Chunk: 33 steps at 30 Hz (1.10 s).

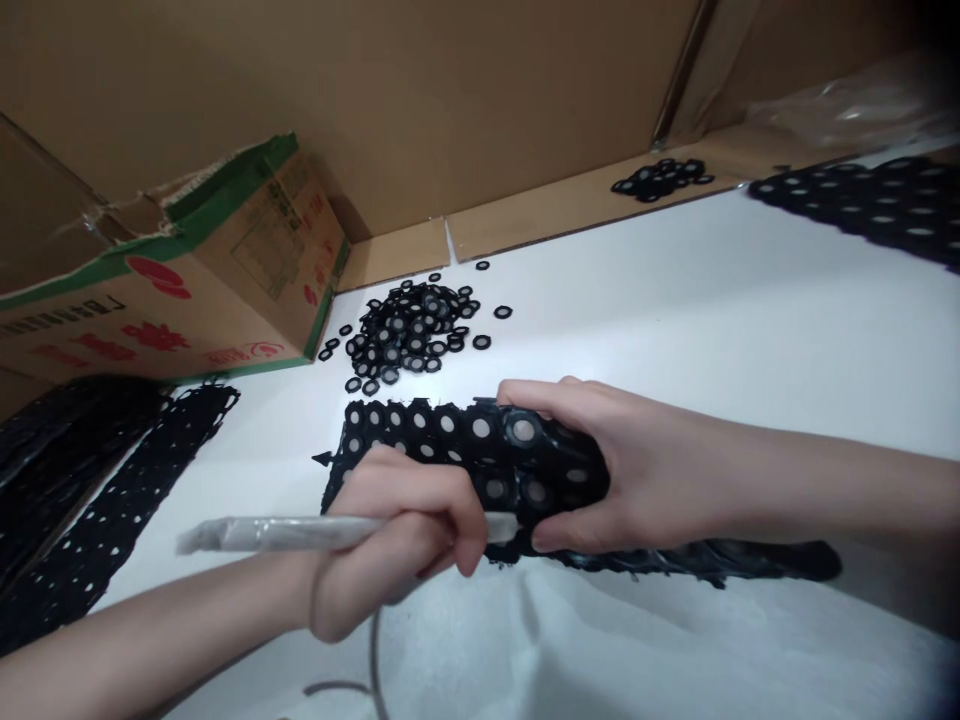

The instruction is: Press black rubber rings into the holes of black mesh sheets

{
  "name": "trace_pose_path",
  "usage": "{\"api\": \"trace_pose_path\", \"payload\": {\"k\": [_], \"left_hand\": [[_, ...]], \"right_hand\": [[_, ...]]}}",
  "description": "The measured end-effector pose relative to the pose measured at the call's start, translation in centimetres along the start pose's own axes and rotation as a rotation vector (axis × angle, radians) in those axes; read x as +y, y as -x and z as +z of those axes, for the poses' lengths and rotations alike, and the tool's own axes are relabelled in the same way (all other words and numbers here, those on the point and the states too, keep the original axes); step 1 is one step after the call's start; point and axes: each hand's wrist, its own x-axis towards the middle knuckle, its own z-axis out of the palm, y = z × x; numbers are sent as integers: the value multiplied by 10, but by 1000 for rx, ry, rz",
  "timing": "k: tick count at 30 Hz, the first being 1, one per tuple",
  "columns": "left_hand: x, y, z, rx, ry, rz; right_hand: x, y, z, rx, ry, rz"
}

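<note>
A black rubber-like sheet (447, 424) with rows of round, pale-centred rings lies on the white table, in front of me. My right hand (592, 465) is closed around its right part, thumb at the near edge and fingers over the far edge, and the sheet bulges up there. In the fist of my left hand (405, 520) is a white pen-like tool (300, 532), its rear end wrapped in clear plastic. The tool's tip points right and meets the sheet near my right thumb; whether it is inside a ring I cannot tell.
Beyond the sheet lies a heap of loose black rings (409, 330). A smaller pile (664, 178) rests on the cardboard strip at the back. An open cardboard box (247, 270) stands back left. More black sheets lie left (127, 490) and far right (870, 205).
</note>
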Motion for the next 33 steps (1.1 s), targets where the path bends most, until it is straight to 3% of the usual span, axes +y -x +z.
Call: {"api": "trace_pose_path", "payload": {"k": [33], "left_hand": [[5,-2,7,-64,28,-61]], "right_hand": [[3,1,-11,-111,-17,-93]]}}
